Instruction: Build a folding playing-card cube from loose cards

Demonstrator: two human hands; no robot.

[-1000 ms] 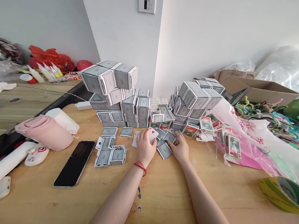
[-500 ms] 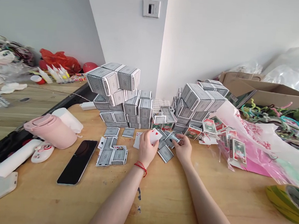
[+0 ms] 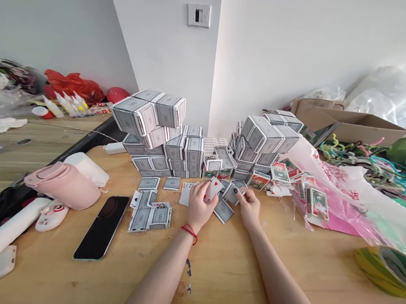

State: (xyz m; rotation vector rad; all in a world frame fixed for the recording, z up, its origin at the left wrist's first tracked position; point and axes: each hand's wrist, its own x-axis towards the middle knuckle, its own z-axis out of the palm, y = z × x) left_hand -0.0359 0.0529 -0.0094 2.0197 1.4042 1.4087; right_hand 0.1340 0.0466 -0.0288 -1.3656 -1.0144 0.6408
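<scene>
Pale corner walls with a switch plate (image 3: 198, 15) up top, and a pretty crowded wooden desk (image 3: 235, 271) below. Watching the head cam from my remote seat, I saw the left grip (image 3: 198, 206) clenched on a heart card (image 3: 213, 189), which was tilted up just in front of the card towers. The right grip (image 3: 248, 207) sat just beside it, with its fingertips (image 3: 239, 193) on a grey-backed card (image 3: 232, 194) among the loose ones. I couldn't tell if that was a real pinch or only a touch. My two cents: a light hold near the card's edge looked best here, since a hard squeeze would bow it and a stray knuckle could knock the towers.

The left tower (image 3: 156, 141) and right tower (image 3: 260, 140) stood right behind the hands, with a low cluster of folded cards (image 3: 148, 217) off to the left. Nearer the desk's left side I spotted a black phone (image 3: 102, 227) and a pink bottle (image 3: 63, 185). Over on the right were a pink-and-white plastic bag (image 3: 330, 190), a roll of tape (image 3: 386, 272), and a cardboard box (image 3: 352, 126) against the wall.
</scene>
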